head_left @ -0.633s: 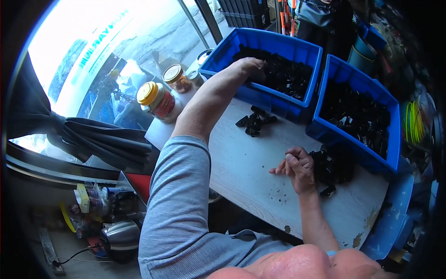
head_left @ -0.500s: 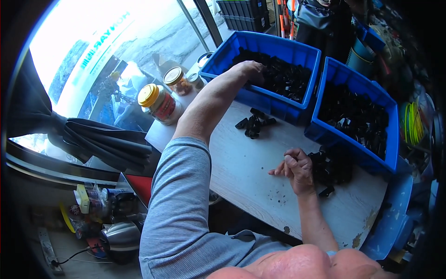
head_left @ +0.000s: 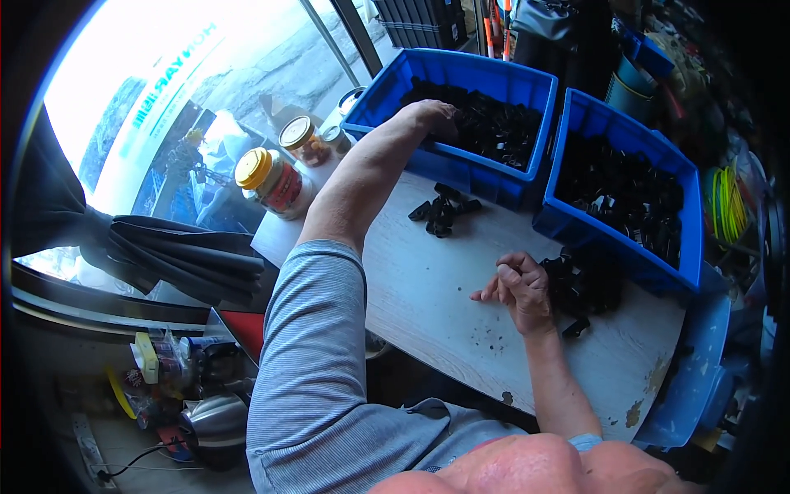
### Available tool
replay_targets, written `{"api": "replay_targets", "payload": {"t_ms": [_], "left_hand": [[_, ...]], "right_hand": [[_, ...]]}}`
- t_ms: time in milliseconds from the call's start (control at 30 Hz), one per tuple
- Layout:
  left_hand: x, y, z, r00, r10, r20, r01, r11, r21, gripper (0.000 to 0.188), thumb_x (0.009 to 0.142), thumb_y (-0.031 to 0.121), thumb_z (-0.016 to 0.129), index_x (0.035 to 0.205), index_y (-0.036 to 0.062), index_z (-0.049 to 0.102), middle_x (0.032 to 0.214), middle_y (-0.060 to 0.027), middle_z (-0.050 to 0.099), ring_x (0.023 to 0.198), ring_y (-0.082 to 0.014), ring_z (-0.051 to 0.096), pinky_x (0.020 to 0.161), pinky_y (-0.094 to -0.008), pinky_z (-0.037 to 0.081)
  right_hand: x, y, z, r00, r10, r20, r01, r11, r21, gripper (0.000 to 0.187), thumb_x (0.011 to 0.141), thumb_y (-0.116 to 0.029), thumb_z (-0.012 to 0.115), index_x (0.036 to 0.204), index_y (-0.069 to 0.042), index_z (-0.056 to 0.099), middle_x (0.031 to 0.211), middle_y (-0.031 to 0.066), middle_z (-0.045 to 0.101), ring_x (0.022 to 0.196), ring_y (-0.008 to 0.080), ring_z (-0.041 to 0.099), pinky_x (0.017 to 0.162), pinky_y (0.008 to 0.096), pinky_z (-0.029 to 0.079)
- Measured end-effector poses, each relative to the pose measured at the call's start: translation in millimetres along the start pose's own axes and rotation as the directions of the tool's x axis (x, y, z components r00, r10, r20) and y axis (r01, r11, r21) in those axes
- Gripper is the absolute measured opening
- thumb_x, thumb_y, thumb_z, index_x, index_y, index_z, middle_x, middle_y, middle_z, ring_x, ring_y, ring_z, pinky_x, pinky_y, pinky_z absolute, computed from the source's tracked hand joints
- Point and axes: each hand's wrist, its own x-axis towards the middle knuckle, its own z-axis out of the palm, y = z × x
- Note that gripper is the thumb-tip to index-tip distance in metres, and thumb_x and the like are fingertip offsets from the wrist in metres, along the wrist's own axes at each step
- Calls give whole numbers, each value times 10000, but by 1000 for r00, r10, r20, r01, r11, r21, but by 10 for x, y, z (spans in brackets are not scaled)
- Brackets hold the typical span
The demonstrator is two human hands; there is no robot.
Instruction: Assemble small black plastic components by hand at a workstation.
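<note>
My left hand (head_left: 434, 119) reaches over the near wall of the left blue bin (head_left: 461, 169), down among small black plastic parts (head_left: 494, 123). Its fingers are hidden there, so I cannot see whether they grip anything. Resting on the table, my right hand (head_left: 524, 290) is loosely bent, with some fingers stretched out to the left and nothing visible in them. Beside it on the right lies a heap of the same black parts (head_left: 580, 284). A smaller cluster of black parts (head_left: 443, 212) sits on the table in front of the left bin.
A second blue bin (head_left: 629, 222) of black parts stands to the right on the pale table (head_left: 420, 288). By the window are a yellow-lidded jar (head_left: 271, 185) and another lidded jar (head_left: 303, 142). A metal kettle (head_left: 216, 424) stands at lower left; a dark curtain (head_left: 181, 255) hangs nearby.
The whole view has shifted slightly. My left hand stays in the left bin. The right hand's fingers have moved a little, still beside the heap.
</note>
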Motion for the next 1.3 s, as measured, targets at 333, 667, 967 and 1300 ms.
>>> {"api": "replay_targets", "payload": {"t_ms": [333, 667, 967, 1300], "left_hand": [[173, -72, 86, 999, 41, -26, -43, 994, -100, 524, 757, 196, 648, 1276, 118, 633, 1195, -160, 678, 1120, -311, 644, 939, -425, 533], [183, -313, 119, 995, 43, -91, -48, 997, -56, 411, 766, 169, 688, 1168, 85, 694, 1128, -183, 699, 1062, -327, 675, 906, -417, 560], [-148, 11, -64, 887, -8, -461, -253, 827, -502, 261, 853, 213, 728, 1081, 88, 701, 980, -134, 728, 904, -277, 711, 807, -379, 559], [-655, -42, -234, 439, -149, -886, -528, 755, -388, 234, 931, 231, 707, 1075, 46, 706, 898, -60, 723, 758, -97, 646, 686, -252, 531]], "right_hand": [[-25, -8, -6, 1000, -3, 17, 2, 1000, 20, 131, 946, -144, 638, 1022, -38, 623, 626, 18, 551, 641, 154, 670, 740, 454, 628], [17, 17, 10, 999, -3, 37, 1, 999, 42, 132, 965, -150, 625, 1026, -34, 608, 692, 17, 576, 666, 136, 666, 740, 417, 627], [-49, 68, -105, 999, -20, 41, 20, 1000, -1, 150, 974, -172, 618, 1036, -36, 605, 662, -13, 543, 661, 121, 669, 716, 385, 623], [-36, -64, -4, 995, 89, -36, -90, 995, -37, 157, 958, -160, 613, 1060, -40, 604, 612, 16, 529, 680, 176, 684, 772, 482, 624]]}}
